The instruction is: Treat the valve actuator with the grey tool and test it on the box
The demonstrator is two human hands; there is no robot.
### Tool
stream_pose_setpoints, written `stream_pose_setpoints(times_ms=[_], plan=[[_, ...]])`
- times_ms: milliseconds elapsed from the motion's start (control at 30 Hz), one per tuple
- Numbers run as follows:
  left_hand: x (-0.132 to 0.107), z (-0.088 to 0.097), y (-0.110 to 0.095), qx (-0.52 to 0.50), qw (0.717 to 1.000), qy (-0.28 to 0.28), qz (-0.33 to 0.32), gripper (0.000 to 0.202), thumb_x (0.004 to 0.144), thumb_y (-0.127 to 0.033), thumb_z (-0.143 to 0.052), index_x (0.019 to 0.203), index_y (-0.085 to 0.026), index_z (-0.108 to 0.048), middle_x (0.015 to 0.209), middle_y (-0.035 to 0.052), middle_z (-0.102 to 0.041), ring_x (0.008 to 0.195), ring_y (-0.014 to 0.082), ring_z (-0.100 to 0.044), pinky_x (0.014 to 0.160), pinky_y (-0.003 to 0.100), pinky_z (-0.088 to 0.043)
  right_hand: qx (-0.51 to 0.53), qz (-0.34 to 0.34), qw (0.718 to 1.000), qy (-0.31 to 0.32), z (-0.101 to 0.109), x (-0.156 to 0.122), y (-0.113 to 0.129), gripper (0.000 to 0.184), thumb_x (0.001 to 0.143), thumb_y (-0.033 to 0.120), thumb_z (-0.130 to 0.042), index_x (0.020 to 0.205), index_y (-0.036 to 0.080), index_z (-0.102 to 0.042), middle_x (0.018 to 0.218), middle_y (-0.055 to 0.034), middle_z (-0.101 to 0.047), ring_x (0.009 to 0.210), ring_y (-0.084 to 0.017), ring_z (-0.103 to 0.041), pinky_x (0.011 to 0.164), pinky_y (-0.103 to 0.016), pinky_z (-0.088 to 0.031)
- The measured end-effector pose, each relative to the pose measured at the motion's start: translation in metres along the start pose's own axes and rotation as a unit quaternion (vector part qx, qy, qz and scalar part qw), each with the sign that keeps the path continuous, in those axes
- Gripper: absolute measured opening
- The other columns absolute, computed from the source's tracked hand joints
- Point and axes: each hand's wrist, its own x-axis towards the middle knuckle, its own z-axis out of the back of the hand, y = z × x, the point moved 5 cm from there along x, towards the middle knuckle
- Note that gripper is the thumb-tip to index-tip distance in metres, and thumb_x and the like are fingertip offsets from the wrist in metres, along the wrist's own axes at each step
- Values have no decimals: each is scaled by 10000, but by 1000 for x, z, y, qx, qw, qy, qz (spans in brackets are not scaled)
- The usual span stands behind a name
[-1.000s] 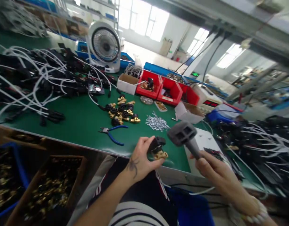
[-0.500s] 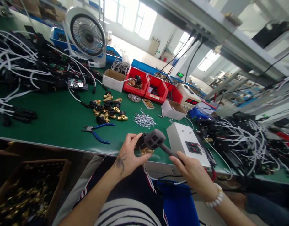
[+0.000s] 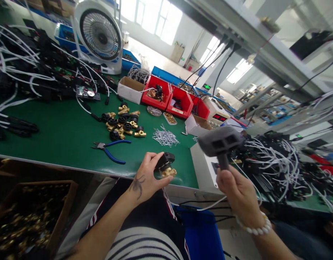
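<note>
A bright room with tall windows (image 3: 166, 21) fills the top of the frame, and the green bench (image 3: 60, 133) runs across the middle. Tangled white cables (image 3: 22, 72) with black parts cover its far left; another such tangle (image 3: 274, 162) sits at right. A white fan (image 3: 99, 36) stands upper left. At upper centre, red bins (image 3: 179, 112) line up beside a white carton (image 3: 131, 91), and a device with red digits (image 3: 213, 110) sits just to their right.

In the lower right, the right hand (image 3: 238, 187) has its fingers wrapped around the handle of a grey mallet (image 3: 220, 141), its blurred head up above the fist and well apart from the other hand. At lower centre, the left hand (image 3: 148, 173) pinches a black-and-brass fitting (image 3: 167, 166) between thumb and fingers, at the bench's near edge (whether it rests on the surface I cannot tell).

Left of centre lie brass fittings with black caps (image 3: 124, 122), clustered together, and below them blue-handled pliers (image 3: 112, 151), handles parted. Smallest are the thin metal clips (image 3: 165, 137), heaped near the centre.
</note>
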Motion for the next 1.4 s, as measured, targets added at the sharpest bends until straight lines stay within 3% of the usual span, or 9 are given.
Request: stream_pose_setpoints(times_ms=[67, 200, 367, 533, 700, 867, 1033, 1200, 1400], plan=[[0, 0, 0, 3, 1000, -1, -1, 694, 745, -371, -710, 1356, -141, -476, 1197, 99, -448, 1127, 231, -514, 1031, 429, -480, -1, 4, 1000, -5, -2, 0, 0, 519, 972, 612, -316, 643, 228, -431, 482, 37, -402, 411, -119, -375, 409, -231, -280], [0, 0, -2, 7, 1000, -1, -6, 685, 734, -369, -720, 1338, -138, -492, 1183, 100, -452, 1110, 234, -521, 1003, 429, -497, -82, 50, 988, 119, -18, 0, 4, 531, 935, 660, -364, 633, 228, -432, 442, 44, -394, 377, -118, -341, 405, -245, -220], [0, 0, -3, 9, 1000, 3, -11, 690, 742, -355, -716, 1350, -130, -480, 1183, 101, -453, 1121, 235, -520, 1028, 447, -480, -28, 35, 999, -9, 0, 2, 3, 500, 985, 591, -308, 670, 226, -441, 486, 39, -411, 407, -118, -380, 418, -231, -286], [1, 0, -2, 8, 1000, 1, -16, 670, 735, -362, -725, 1331, -158, -495, 1172, 92, -455, 1110, 232, -524, 998, 434, -504, -111, 86, 983, 116, -20, 2, 8, 527, 957, 640, -330, 644, 228, -430, 447, 42, -404, 373, -120, -355, 411, -247, -231], [1, -1, -1, 7, 1000, 6, -12, 672, 743, -357, -709, 1344, -156, -482, 1181, 95, -454, 1108, 229, -533, 1018, 429, -491, -60, 59, 996, 9, -8, 4, 2, 512, 990, 595, -281, 667, 226, -430, 460, 49, -393, 376, -113, -366, 410, -232, -265], [3, 0, -3, 10, 1000, 4, -17, 666, 726, -345, -727, 1322, -152, -502, 1168, 91, -459, 1115, 231, -522, 1042, 433, -470, -123, 107, 981, 104, -24, 2, 1, 531, 961, 641, -325, 648, 225, -428, 439, 49, -385, 366, -118, -352, 409, -248, -220], [3, -1, -3, 3, 1000, 5, -16, 661, 738, -362, -719, 1323, -152, -496, 1167, 93, -462, 1095, 227, -537, 1021, 429, -489, -55, 54, 997, 2, -8, 6, -3, 521, 984, 607, -279, 659, 227, -424, 459, 46, -394, 376, -114, -368, 413, -237, -263], [3, 1, -3, 4, 1000, 5, -22, 661, 723, -349, -728, 1310, -143, -504, 1167, 94, -460, 1100, 227, -530, 1021, 424, -490, -119, 94, 981, 117, -24, 5, 1, 556, 941, 676, -323, 637, 226, -437, 421, 47, -388, 355, -120, -353, 405, -250, -209], [3, 0, -3, 4, 1000, 7, -25, 649, 736, -358, -730, 1309, -161, -498, 1176, 95, -463, 1091, 228, -537, 1005, 438, -503, -59, 73, 996, -5, -5, 8, 2, 509, 986, 588, -298, 645, 228, -415, 448, 39, -413, 368, -115, -375, 409, -236, -270]])
